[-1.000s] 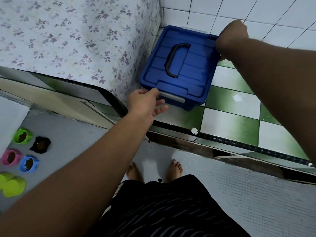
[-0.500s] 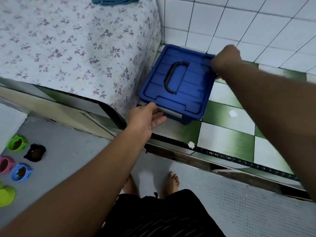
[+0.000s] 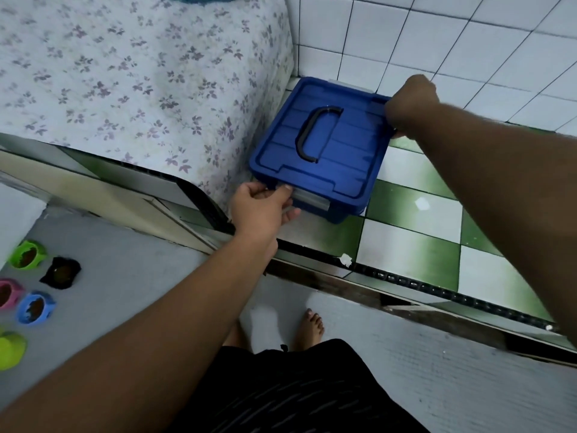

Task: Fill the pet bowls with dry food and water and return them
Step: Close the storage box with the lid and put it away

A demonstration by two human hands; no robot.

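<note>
1. One blue plastic storage box [image 3: 324, 157] with a black handle on its lid sits on the green-and-white checked floor tiles [image 3: 415, 245], between the floral-covered bed [image 3: 125, 82] and the white tiled wall [image 3: 437, 35].
2. Two hands hold it: the left hand [image 3: 259, 210] pinches the grey latch [image 3: 309, 201] at the near edge, and the right hand [image 3: 412, 104] is closed on the far corner.
3. Five small pet bowls lie on the grey floor, far left: two green [image 3: 26, 254], one black [image 3: 61, 273], one pink [image 3: 9, 296], one blue [image 3: 34, 309].
</note>
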